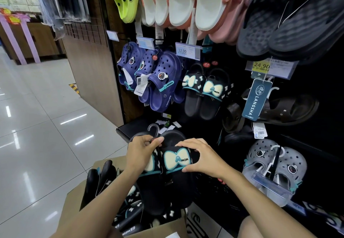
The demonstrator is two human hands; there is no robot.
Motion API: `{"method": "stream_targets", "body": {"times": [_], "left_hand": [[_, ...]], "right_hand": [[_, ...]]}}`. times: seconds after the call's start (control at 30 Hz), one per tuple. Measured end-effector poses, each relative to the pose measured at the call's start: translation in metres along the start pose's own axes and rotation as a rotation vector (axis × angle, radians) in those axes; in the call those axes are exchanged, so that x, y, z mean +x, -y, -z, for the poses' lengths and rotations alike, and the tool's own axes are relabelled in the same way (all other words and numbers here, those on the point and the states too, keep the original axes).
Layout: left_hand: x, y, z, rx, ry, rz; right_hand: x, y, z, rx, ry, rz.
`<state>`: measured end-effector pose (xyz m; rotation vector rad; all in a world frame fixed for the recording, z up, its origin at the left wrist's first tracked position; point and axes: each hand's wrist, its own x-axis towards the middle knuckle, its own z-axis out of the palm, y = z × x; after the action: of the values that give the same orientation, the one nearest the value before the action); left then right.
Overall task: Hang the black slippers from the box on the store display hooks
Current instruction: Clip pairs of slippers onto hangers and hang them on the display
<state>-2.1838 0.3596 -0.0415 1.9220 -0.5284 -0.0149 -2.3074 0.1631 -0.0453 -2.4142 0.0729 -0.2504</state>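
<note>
Glossy pale floor tiles (46, 126) are seen beside a dark display wall (232, 126) hung with slippers. One black slippers pair (171, 165) is held above the cardboard box (74, 206) — pinched at its hanger by the left hand (140, 153), gripped across the strap by the right hand (201, 156). Further pairs in the box are partly hidden — their number cannot be told.

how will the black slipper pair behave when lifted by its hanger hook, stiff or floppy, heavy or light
The slipper pair looks thick, moulded foam, so probably stiff and light for its bulk. Joined on one thin hanger hook, it may swing or twist. The left hand pinches near the hook while the right hand steadies the strap, which suggests it needs aligning.
</note>
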Motion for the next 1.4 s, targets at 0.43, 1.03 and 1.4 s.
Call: {"method": "stream_targets", "body": {"times": [0.43,1.03,1.4], "left_hand": [[-0.001,-0.001,0.0,-0.041,0.05,-0.039],[-0.004,-0.006,-0.023,0.25,0.347,-0.228],[-0.009,-0.017,-0.032,0.378,0.274,-0.294]], "right_hand": [[0.001,0.016,0.0,0.168,-0.076,-0.019],[0.025,0.039,-0.015,0.446,-0.397,-0.215],[0.018,0.036,-0.009,0.328,-0.511,-0.307]]}}
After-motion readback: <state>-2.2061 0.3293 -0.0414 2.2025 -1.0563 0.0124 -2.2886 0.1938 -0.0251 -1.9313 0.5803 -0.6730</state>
